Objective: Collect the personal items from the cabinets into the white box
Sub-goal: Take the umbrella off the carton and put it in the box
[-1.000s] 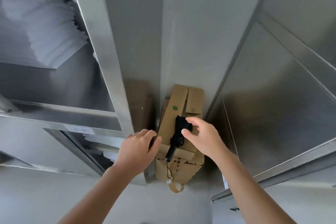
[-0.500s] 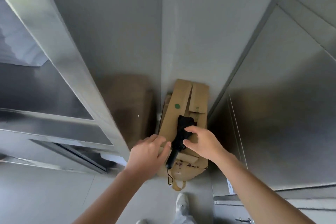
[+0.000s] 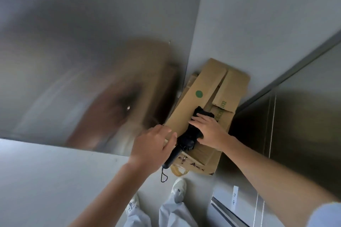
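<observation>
A folded black umbrella point(image 3: 186, 140) lies on flattened brown cardboard point(image 3: 206, 97) stacked on the cabinet shelf, its handle and wrist loop hanging over the front edge. My right hand point(image 3: 207, 131) lies over the umbrella's upper part, fingers curled round the fabric. My left hand point(image 3: 155, 145) is at the cardboard's front left corner, its fingers bent against the umbrella just above the handle. No white box is in view.
A steel cabinet wall point(image 3: 83, 61) on the left mirrors the cardboard. A steel side panel point(image 3: 304, 107) bounds the shelf on the right. Below are my white shoes point(image 3: 178, 188) and a lower cabinet edge with a label point(image 3: 234, 197).
The view has tilted down and closed in, so the left shelves are gone. My right hand slid further over the umbrella and my left hand moved in against it.
</observation>
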Action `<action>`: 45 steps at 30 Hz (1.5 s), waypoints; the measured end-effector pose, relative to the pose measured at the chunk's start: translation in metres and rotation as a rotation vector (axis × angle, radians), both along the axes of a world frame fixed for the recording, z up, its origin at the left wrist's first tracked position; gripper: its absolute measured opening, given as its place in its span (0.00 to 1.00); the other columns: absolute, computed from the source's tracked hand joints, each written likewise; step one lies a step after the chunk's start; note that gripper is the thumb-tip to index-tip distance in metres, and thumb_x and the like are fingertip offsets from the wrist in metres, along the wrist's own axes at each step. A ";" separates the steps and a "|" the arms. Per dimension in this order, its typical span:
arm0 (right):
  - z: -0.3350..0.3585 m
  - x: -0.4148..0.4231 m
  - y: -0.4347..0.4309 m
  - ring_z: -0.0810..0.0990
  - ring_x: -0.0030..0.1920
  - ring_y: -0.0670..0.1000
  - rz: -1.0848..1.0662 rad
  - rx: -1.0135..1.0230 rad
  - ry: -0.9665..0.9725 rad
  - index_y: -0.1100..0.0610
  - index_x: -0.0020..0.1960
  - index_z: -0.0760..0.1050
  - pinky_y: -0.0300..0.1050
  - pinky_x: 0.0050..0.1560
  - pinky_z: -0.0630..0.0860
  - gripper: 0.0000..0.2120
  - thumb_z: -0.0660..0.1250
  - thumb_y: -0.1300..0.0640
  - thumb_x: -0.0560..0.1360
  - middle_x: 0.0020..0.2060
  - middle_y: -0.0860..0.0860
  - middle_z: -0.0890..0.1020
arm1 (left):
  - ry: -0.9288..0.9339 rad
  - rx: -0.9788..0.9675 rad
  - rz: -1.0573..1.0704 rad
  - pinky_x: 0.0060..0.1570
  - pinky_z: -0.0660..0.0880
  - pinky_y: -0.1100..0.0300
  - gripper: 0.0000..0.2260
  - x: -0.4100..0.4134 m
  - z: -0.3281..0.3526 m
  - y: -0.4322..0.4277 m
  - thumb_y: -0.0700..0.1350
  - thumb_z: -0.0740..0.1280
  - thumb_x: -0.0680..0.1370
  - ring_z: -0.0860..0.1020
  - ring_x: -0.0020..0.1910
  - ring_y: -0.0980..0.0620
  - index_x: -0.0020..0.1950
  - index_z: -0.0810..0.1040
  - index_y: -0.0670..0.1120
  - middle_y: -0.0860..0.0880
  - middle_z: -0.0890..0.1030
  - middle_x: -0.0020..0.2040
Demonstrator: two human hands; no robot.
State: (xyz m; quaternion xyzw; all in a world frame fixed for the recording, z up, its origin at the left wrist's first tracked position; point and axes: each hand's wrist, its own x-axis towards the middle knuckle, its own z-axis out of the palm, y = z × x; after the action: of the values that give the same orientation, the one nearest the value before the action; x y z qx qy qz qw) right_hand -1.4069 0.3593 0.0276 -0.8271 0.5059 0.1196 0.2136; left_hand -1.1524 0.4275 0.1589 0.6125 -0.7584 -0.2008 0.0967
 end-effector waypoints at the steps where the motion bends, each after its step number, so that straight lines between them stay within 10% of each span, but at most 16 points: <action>1: -0.007 0.000 -0.006 0.50 0.82 0.52 0.054 0.009 0.035 0.47 0.81 0.59 0.54 0.80 0.48 0.39 0.73 0.50 0.75 0.81 0.48 0.60 | -0.002 0.011 0.016 0.44 0.74 0.55 0.23 -0.001 -0.002 0.000 0.62 0.47 0.78 0.78 0.41 0.50 0.54 0.78 0.54 0.54 0.81 0.47; 12: -0.040 -0.003 -0.014 0.64 0.75 0.57 0.086 -0.114 0.013 0.51 0.71 0.74 0.57 0.80 0.49 0.34 0.78 0.45 0.67 0.68 0.51 0.74 | -0.023 0.050 0.067 0.45 0.74 0.56 0.21 0.004 -0.010 0.003 0.60 0.50 0.79 0.80 0.42 0.50 0.54 0.80 0.54 0.57 0.82 0.49; 21: 0.015 -0.001 0.009 0.81 0.49 0.52 -0.534 -0.186 -0.334 0.50 0.52 0.83 0.49 0.50 0.78 0.19 0.77 0.43 0.65 0.46 0.48 0.83 | 0.066 -0.039 -0.013 0.41 0.71 0.58 0.16 -0.002 0.010 -0.004 0.59 0.53 0.80 0.78 0.40 0.54 0.53 0.78 0.56 0.58 0.80 0.47; 27: 0.059 0.019 0.038 0.82 0.43 0.37 -0.836 -0.146 -0.658 0.43 0.46 0.82 0.33 0.40 0.77 0.12 0.76 0.40 0.66 0.41 0.35 0.85 | 0.115 -0.006 -0.075 0.45 0.73 0.56 0.19 0.006 0.030 -0.005 0.62 0.47 0.79 0.77 0.45 0.56 0.54 0.75 0.57 0.59 0.78 0.50; 40: 0.157 0.106 0.149 0.84 0.51 0.50 -1.236 -0.197 -0.899 0.52 0.54 0.83 0.56 0.56 0.82 0.15 0.78 0.47 0.71 0.48 0.48 0.87 | 0.161 -0.045 -0.292 0.43 0.77 0.54 0.17 0.064 0.067 0.031 0.62 0.49 0.80 0.76 0.44 0.55 0.53 0.73 0.57 0.58 0.76 0.48; 45: 0.191 0.147 0.195 0.84 0.53 0.46 -1.285 -0.251 -0.976 0.51 0.56 0.83 0.48 0.56 0.82 0.17 0.78 0.46 0.71 0.49 0.44 0.87 | 0.157 -0.158 -0.342 0.39 0.76 0.58 0.22 0.093 0.084 0.058 0.62 0.47 0.79 0.78 0.42 0.56 0.54 0.77 0.55 0.57 0.80 0.50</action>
State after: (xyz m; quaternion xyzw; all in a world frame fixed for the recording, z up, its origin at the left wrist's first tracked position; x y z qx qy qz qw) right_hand -1.2598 0.5543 0.2191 -0.3521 0.7411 -0.4577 0.3425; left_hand -1.0599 0.4851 0.2428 0.4477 -0.8549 -0.2012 0.1679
